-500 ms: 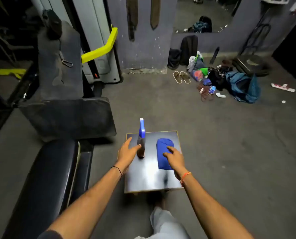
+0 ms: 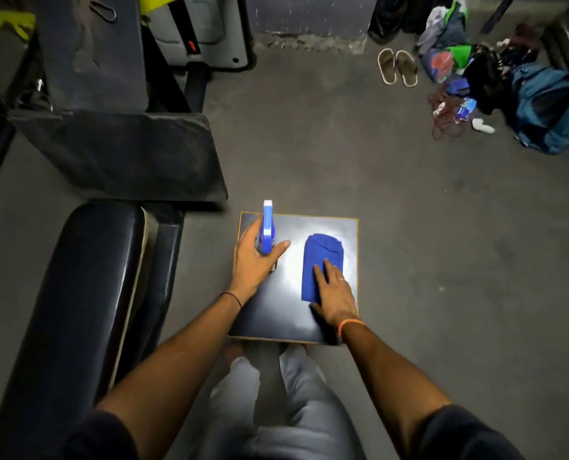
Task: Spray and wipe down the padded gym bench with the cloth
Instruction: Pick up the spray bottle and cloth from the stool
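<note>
A spray bottle (image 2: pixel 267 224) with a blue trigger head stands upright on a small dark square stool (image 2: pixel 276 313) in front of me. My left hand (image 2: pixel 254 260) reaches around the bottle's body, thumb and fingers spread on either side of it. A folded blue cloth (image 2: pixel 321 257) lies on the stool's right half. My right hand (image 2: pixel 334 295) rests flat on the cloth's near end with straight fingers. The black padded gym bench (image 2: pixel 77 310) runs along my left side, its worn grey seat pad (image 2: pixel 120 154) further ahead.
A gym machine frame with yellow handles (image 2: pixel 7 21) stands at the back left. Sandals (image 2: pixel 397 66), bags (image 2: pixel 548 111) and loose clothes lie on the grey floor at the back right. My grey-trousered legs (image 2: pixel 276 410) are just below the stool.
The view has tilted down and closer to the stool. My left hand has spread wider around the bottle. My right hand has slid a little nearer on the cloth.
</note>
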A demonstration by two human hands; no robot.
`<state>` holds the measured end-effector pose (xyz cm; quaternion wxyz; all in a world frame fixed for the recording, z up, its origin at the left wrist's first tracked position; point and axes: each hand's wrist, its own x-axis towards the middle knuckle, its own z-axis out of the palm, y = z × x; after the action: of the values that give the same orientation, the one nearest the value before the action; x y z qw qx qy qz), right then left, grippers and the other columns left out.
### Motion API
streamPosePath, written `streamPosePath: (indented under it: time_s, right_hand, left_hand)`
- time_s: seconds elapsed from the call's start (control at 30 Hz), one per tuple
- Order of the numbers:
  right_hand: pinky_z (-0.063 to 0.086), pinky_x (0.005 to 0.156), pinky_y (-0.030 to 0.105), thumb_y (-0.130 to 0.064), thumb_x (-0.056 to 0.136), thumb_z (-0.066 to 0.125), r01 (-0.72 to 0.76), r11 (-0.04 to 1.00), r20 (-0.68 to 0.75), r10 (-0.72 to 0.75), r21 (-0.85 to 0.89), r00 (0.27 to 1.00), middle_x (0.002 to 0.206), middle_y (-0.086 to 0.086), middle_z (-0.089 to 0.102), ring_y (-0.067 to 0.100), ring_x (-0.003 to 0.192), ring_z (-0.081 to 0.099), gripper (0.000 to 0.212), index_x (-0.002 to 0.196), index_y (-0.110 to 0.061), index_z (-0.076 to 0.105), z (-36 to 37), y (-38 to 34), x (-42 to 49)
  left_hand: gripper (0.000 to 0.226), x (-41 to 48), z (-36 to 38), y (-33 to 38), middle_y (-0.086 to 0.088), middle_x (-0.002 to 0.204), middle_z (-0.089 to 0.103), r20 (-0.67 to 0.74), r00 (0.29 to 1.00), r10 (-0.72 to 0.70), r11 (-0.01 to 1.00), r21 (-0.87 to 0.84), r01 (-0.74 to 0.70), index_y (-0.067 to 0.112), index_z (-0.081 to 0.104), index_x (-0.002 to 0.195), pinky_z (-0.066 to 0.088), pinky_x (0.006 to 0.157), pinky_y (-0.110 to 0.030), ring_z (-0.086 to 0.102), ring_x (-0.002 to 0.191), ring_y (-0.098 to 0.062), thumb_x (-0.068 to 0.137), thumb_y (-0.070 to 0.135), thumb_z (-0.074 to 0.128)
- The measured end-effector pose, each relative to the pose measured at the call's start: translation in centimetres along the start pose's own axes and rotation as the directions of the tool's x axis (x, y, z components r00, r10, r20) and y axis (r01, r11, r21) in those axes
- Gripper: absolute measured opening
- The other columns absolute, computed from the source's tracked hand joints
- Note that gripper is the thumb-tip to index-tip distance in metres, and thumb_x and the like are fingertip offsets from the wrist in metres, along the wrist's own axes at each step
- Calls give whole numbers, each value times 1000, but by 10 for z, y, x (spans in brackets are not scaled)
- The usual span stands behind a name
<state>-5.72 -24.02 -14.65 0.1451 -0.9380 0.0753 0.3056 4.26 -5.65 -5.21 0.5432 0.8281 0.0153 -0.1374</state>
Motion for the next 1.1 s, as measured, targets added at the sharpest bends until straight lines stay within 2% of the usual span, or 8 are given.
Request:
streamPosePath:
  time_s: [0.07,0.17,0.27,0.47,0.6,0.67,0.83,1.1]
  right_hand:
    - [34,123,46,-26,97,67,-6,999,-12,5,-44,1000,172,17,5,39,157,13,84,164,-11,18,2,-1,3]
    - [53,92,48,-11,91,67,14,997,-20,-16,-72,1000,164,17,19,42,146,27,66,150,-9,36,-4,-3,8]
    - [44,67,43,4,88,56,5,995,-22,-7,-95,1000,149,16,36,41,131,40,52,137,-9,45,-9,-2,15]
    - [49,91,45,-6,93,58,49,983,-99,-32,177,995,137,16,54,43,118,53,45,137,-7,51,-22,-10,4]
    - [48,93,45,-12,95,60,145,961,-162,-109,234,981,136,16,60,43,118,56,47,141,-8,51,-28,-27,-13]
    - [47,95,43,-14,96,60,190,953,-172,-151,237,973,137,15,61,42,120,55,48,143,-10,50,-33,-40,-18]
    - [46,99,41,-15,97,61,305,934,-132,-284,183,950,141,14,59,38,127,54,51,146,-12,50,-38,-81,-18]
    - [44,107,43,-13,96,63,537,843,8,-537,38,843,148,16,56,39,134,52,54,148,-10,50,-26,-183,-26]
  left_hand:
    - [51,2,3,3,1,127,68,-21,999,49,999,-11,-49,15,61,134,51,101,-26,65,105,-13,87,24,80]
    - [28,0,6,4,-2,112,71,-60,995,74,997,-27,-75,24,63,115,57,97,-38,68,98,-17,89,26,75]
    - [31,-3,5,3,-6,96,68,-117,992,55,995,-73,-64,16,60,109,56,88,-32,66,87,-23,89,34,74]
    - [36,-18,-15,7,6,82,60,-234,972,10,988,-150,-46,23,59,129,49,92,-19,60,80,-1,95,23,71]
    - [20,-37,-32,0,11,78,61,-345,937,-52,981,-195,-17,8,65,98,53,79,-33,59,73,-8,92,26,72]
    - [20,-49,-43,-8,5,85,66,-407,909,-87,980,-201,4,11,64,91,55,81,-37,62,78,-10,91,28,73]
    - [12,-85,-87,-23,-8,116,74,-511,840,-182,937,-348,-8,-1,72,96,49,89,-15,67,97,-2,94,10,71]
    - [16,-162,-166,-62,9,106,71,-692,635,-343,817,-553,-162,7,69,111,58,85,-30,66,88,-14,96,2,68]
